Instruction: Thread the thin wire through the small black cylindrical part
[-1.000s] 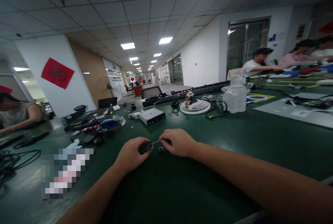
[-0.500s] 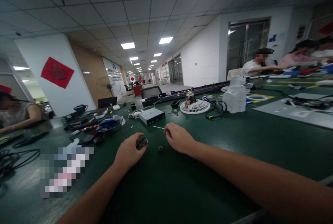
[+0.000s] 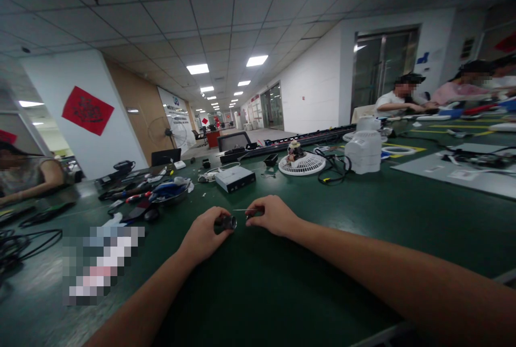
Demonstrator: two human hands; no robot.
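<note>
My left hand (image 3: 203,235) is closed around a short dark cylinder (image 3: 229,222) with a shiny metal rim, its open end facing right. Just across from it, my right hand (image 3: 276,217) pinches a small dark round part (image 3: 247,218), partly hidden by the fingertips. A thin light rod (image 3: 241,209) also sticks out of the right hand toward the left. The cylinder and the round part are close but apart, low over the green tabletop (image 3: 258,288).
A silver disc drive (image 3: 235,179) lies beyond my hands. Behind it are a white fan grille with a motor (image 3: 302,164), a black cable (image 3: 336,170) and a white housing (image 3: 364,153). Tools and a filled bowl (image 3: 171,191) crowd the left. Other people sit on both sides.
My right hand has come down and left and picked up the small round part from the table. My left hand has shifted slightly right, turning the cylinder's rim toward it.
</note>
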